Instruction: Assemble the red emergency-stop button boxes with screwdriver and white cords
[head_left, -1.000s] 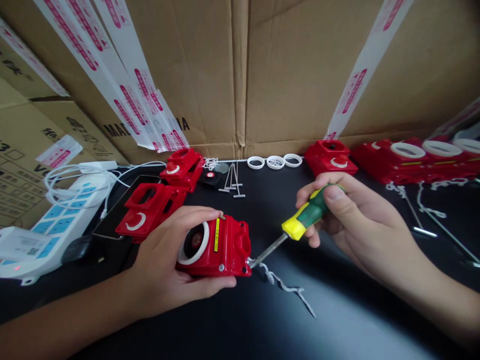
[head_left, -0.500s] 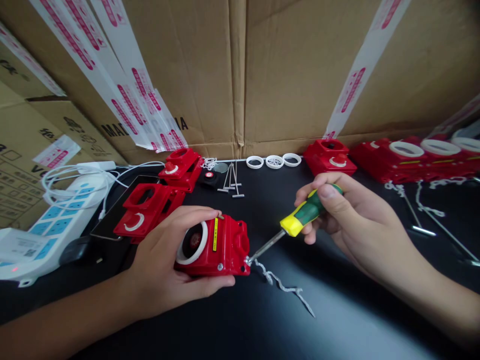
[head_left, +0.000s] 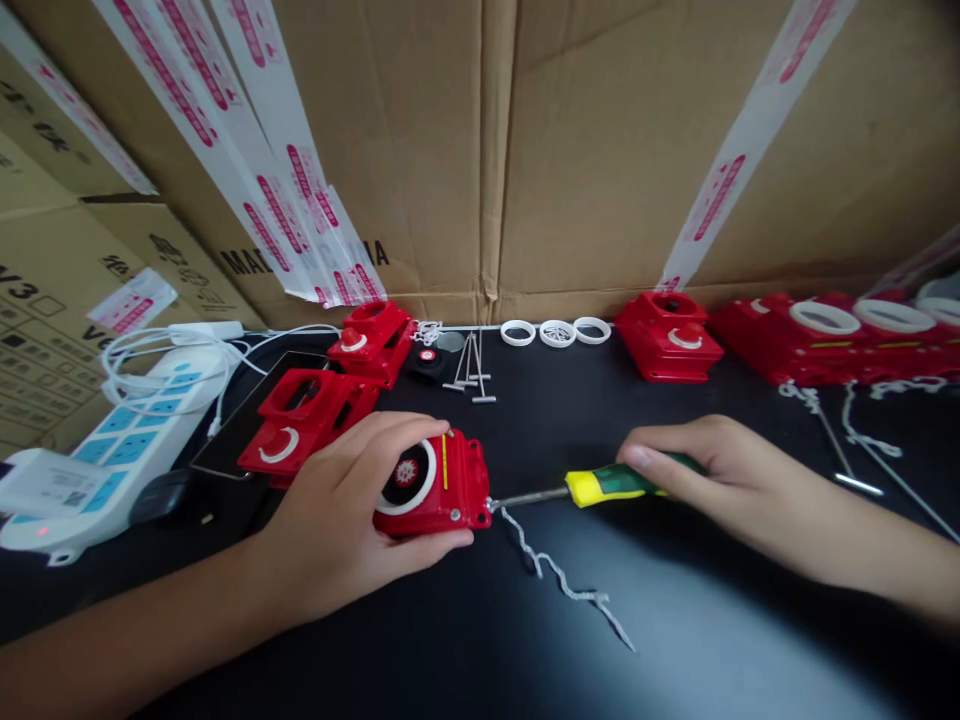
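Note:
My left hand [head_left: 352, 500] is closed around a red box-like housing [head_left: 469, 480] on the black table. The housing has a white ring [head_left: 427, 478] framing a dark round face, a yellow label strip and a screw. Wrapped round the handle of a green and yellow screwdriver [head_left: 592, 487] is my right hand [head_left: 697, 480]. The screwdriver's metal tip meets the lower right corner of the housing, where a small metal fitting is partly hidden. From that corner a thin pale chain or cord [head_left: 555, 570] trails across the table toward me.
Red housings [head_left: 307, 410] stand at the left beside a white power strip [head_left: 142, 430] with cables. White rings [head_left: 557, 334] and small T-shaped metal rods [head_left: 474, 375] lie at the back. Another red housing [head_left: 667, 340] and a row of them [head_left: 825, 330] stand right. Cardboard boxes [head_left: 585, 150] wall the back.
My right hand has lowered, bringing the screwdriver from a steep slant to nearly level. Its tip stays at the housing's corner. The housing has tipped in my left hand, its round face turning more upward.

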